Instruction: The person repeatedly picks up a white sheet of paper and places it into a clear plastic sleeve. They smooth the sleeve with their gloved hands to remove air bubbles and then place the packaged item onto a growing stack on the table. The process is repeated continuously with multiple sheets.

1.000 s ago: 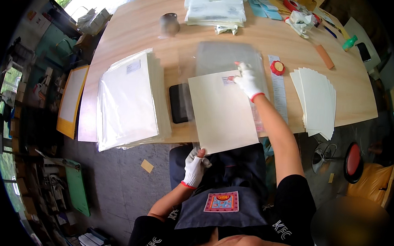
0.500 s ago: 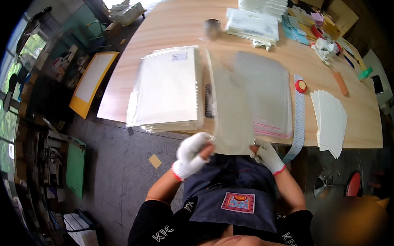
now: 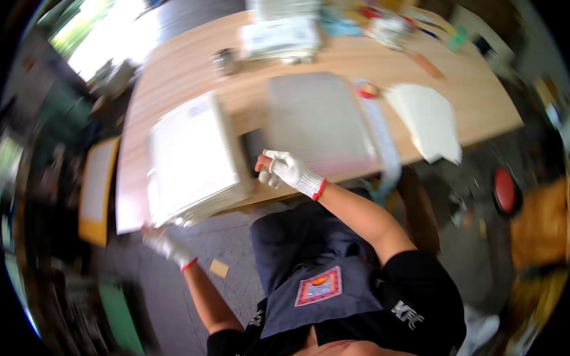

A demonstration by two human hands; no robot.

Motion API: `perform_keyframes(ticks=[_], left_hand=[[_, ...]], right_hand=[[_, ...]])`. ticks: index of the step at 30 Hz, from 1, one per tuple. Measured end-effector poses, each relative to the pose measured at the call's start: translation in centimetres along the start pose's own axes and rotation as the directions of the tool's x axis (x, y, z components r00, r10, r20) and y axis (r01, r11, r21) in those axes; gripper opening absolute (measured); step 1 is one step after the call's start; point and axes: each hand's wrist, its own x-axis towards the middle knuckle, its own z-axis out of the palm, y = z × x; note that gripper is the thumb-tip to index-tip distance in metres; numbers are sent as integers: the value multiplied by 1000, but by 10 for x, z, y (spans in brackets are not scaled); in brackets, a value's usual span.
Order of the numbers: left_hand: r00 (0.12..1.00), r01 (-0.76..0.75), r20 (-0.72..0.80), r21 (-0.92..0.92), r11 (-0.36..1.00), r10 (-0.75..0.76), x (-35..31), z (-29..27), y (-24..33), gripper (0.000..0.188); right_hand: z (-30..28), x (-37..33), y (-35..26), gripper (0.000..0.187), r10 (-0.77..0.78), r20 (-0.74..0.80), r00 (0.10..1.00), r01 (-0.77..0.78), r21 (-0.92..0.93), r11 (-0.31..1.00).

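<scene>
My left hand (image 3: 162,242), in a white glove with bare fingertips, is at the near left corner of a stack of white sheets in clear plastic sleeves (image 3: 194,152). Its fingers are blurred, so whether they grip the corner cannot be made out. My right hand (image 3: 286,170), gloved the same way, hovers by the table's near edge with its fingers loosely bent and apart. Nothing shows in it. Beyond it lies a stack of greyish clear plastic sleeves (image 3: 319,116). A dark flat object (image 3: 253,145) lies between the two stacks.
Right of the sleeves are a pale measuring strip (image 3: 385,134), a small red round object (image 3: 368,90) and fanned white cards (image 3: 430,124). Packed white bundles (image 3: 281,38) and a metallic jar (image 3: 224,62) stand farther back. A red-topped stool (image 3: 504,189) is at the right.
The sleeve both hands held at the table edge is out of them. My left hand went left to the sheet stack's corner; my right hand moved left. The view has swung.
</scene>
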Motion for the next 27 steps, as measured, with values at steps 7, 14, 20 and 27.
perform_keyframes(ticks=[7,14,20,27], left_hand=[[991,-56,136,328,943,11,-102,-48,-36,41],[741,-268,670,224,937,52,-182,-12,-25,40],[407,-568,857,-32,822,315,-193,51,23,26],[47,-746,962,-147,650,271,-180,178,45,39]], right_hand=[[-191,-167,52,13,-85,-924,374,97,-52,994],[-305,-246,56,19,412,-807,423,278,548,789],[-338,-243,67,24,507,-752,421,472,659,586],[-425,-274,72,12,164,-938,306,545,314,777]])
